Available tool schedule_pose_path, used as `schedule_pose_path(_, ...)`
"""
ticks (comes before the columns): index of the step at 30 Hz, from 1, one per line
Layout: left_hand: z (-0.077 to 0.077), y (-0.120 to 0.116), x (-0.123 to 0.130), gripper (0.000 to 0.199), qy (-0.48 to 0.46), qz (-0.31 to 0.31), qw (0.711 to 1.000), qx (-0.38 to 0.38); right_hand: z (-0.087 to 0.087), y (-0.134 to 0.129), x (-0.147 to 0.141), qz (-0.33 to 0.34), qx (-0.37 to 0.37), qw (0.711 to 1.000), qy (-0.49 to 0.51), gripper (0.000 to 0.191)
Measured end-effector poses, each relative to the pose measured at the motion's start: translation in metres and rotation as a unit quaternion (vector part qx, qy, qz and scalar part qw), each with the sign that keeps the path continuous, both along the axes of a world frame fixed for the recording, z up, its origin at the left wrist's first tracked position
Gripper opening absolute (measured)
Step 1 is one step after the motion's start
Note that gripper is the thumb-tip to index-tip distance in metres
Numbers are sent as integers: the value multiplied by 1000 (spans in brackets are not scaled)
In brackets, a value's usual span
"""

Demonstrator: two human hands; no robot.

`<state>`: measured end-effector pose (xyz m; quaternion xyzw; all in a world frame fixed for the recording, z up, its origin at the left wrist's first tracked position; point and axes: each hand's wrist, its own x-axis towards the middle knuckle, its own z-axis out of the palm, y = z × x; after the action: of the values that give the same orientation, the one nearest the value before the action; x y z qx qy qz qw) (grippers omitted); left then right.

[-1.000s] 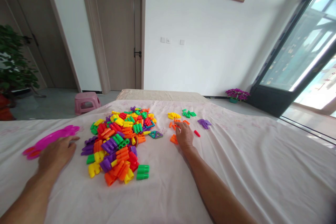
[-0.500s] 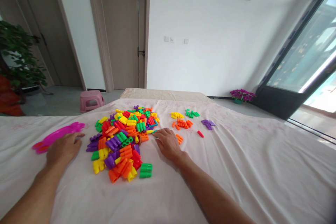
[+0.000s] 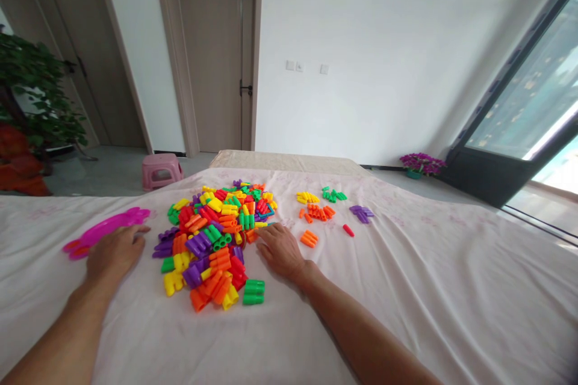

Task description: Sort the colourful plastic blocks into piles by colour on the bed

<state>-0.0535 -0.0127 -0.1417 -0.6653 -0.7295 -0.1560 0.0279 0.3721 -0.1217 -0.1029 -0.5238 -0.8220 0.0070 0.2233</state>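
Note:
A heap of colourful plastic toy building pieces (image 3: 198,246), tube-shaped and joined in rows, lies on the cloth between my hands. My right hand (image 3: 280,249) is at the heap's right edge, fingers stretched toward an orange piece (image 3: 251,236); its fingertips are partly hidden, and I see nothing held. My left hand (image 3: 115,252) rests on the cloth left of the heap, fingers apart and nothing in them. Just beyond it is a bright pink plastic tray or lid (image 3: 106,227), partly covered by that hand. Close to my right hand lies a separate orange piece (image 3: 309,239).
Right of the heap are small groups of yellow pieces (image 3: 307,197), green pieces (image 3: 334,195), orange pieces (image 3: 321,212) and purple pieces (image 3: 361,213), plus a single red piece (image 3: 348,230). A pale cloth (image 3: 406,301) covers the surface. A pink stool (image 3: 161,171) stands behind.
My right hand has shifted slightly left, closer to the heap, uncovering more of the separate orange piece. My left hand stays beside the pink plastic thing. The whole view has shifted a little.

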Motion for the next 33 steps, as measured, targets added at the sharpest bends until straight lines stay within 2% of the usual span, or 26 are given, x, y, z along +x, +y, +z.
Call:
schedule_pose_path(3, 0, 0, 0, 52, 0, 5, 1000, -3, -2, 4, -5, -33, -11, 999, -26, 33)
schedule_pose_path(5, 0, 1, 0, 52, 0, 2, 1000, -3, -2, 5, -7, -35, -17, 998, -39, 27)
schedule_pose_path(11, 2, 1, 0, 53, 1, 0, 1000, -10, -3, 3, -5, -20, -15, 1000, -8, 24)
schedule_pose_path(15, 3, 1, 0, 53, 1, 6, 1000, -21, -3, 3, 2, 27, -27, 999, 21, 22)
schedule_pose_path(18, 2, 2, -1, 54, 0, 5, 1000, -20, 3, 7, 16, 28, -15, 998, 45, 29)
schedule_pose_path(22, 1, 3, -1, 54, -3, 1, 1000, -15, 20, 14, 50, -40, -11, 997, 65, 22)
schedule_pose_path(25, 0, 3, -2, 53, -1, 4, 1000, -15, 34, 17, 81, -68, -59, 992, 89, 15)
schedule_pose_path(28, -1, 3, -2, 53, 0, 6, 1000, -13, 43, 16, 106, -83, -127, 983, 103, 19)
schedule_pose_path(30, -1, 3, -2, 52, -3, 5, 1000, -10, 47, 15, 114, -102, -151, 977, 114, 20)
schedule_pose_path(33, -1, 3, -2, 53, -4, 4, 1000, -11, 47, 15, 106, -107, -120, 978, 132, 16)
